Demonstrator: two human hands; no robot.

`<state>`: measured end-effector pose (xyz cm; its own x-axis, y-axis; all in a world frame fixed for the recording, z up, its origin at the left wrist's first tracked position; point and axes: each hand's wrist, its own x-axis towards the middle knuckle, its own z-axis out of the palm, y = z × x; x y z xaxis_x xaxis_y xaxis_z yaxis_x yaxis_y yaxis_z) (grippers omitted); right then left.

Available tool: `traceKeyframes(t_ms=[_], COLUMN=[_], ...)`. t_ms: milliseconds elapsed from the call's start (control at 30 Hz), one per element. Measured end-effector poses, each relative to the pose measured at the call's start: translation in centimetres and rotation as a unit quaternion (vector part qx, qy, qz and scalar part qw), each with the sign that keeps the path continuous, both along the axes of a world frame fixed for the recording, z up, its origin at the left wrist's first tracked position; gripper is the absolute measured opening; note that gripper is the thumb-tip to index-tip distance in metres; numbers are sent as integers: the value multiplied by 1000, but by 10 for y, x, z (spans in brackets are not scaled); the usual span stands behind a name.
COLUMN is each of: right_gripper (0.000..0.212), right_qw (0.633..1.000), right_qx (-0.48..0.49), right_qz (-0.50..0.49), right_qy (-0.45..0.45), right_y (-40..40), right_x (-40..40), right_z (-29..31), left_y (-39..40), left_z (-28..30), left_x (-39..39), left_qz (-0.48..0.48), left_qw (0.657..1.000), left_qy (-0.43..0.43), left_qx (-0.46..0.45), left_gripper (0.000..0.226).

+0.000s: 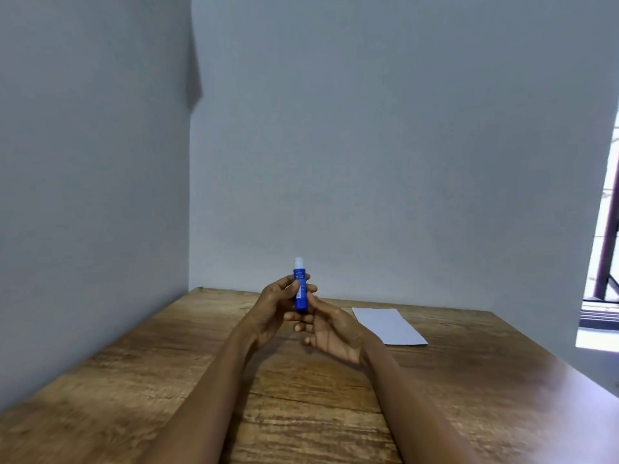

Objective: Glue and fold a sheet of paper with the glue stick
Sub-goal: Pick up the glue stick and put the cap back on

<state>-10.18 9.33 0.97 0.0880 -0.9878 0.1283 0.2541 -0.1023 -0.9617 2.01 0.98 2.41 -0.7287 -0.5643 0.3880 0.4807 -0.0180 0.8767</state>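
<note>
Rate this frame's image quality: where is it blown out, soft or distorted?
Head view: daylight at the window on the right edge is blown out; the table smears soft toward the lower corners; wide-angle bending tilts the wall corner; the glue stick, upright in both hands, is sharp in outline, its label unreadable; the paper is evenly lit.

The worktop [167, 380] lies bare from 6 round to 10 o'clock of the hands, open for passage. At 3 o'clock the paper [388, 324] lies flat, no real bar. Walls [100, 162] close off 9 and 12 o'clock; the right edge, blurred, seems open past 4 o'clock.
</note>
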Motion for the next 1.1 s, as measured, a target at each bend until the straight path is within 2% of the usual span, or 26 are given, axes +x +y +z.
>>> traceKeyframes(t_ms=[133,233,300,367,400,500,600,667,733,800,833,900,1000,1100], right_gripper=[28,15,19,30,32,19,24,24,23,24,27,26,17,22], right_qw=[999,979,950,940,937,933,938,931,900,854,846,866,908,934], right_qx=[-28,-40,-46,-63,-65,-44,-17,-39,-65,-68,-62,-56,-72,-52], right_qz=[-36,-124,-196,-235,-243,-223,-191,-204,-272,-356,-375,-357,-254,-189], right_qy=[19,160,238,242,242,280,288,300,334,373,374,344,325,300], right_y=[5,8,3,-4,-5,-2,1,0,-5,-12,-14,-18,-14,-6], right_x=[-4,-1,5,9,10,8,5,4,2,3,5,8,9,4], right_z=[0,3,3,1,0,-2,-3,0,3,0,-2,-5,-4,-1], left_y=[0,-1,-4,-8,-9,-10,-12,-12,-9,-6,-4,-2,-3,-6], left_z=[-3,-6,-9,-12,-13,-15,-19,-19,-16,-14,-14,-14,-14,-14], left_x=[-1,-3,-4,-4,-4,-3,-3,-4,-6,-10,-12,-13,-9,-6], left_qz=[-13,29,63,90,98,104,104,111,141,168,175,181,190,190], left_qw=[1000,999,997,994,993,993,992,991,986,981,979,979,978,979], left_qy=[1,-8,-12,-17,-21,-29,-45,-40,-31,-23,-22,-21,-21,-25], left_qx=[-17,-45,-52,-52,-54,-57,-57,-66,-82,-94,-97,-93,-85,-75], left_gripper=[36,33,25,24,24,21,20,19,19,20,20,21,18,13])
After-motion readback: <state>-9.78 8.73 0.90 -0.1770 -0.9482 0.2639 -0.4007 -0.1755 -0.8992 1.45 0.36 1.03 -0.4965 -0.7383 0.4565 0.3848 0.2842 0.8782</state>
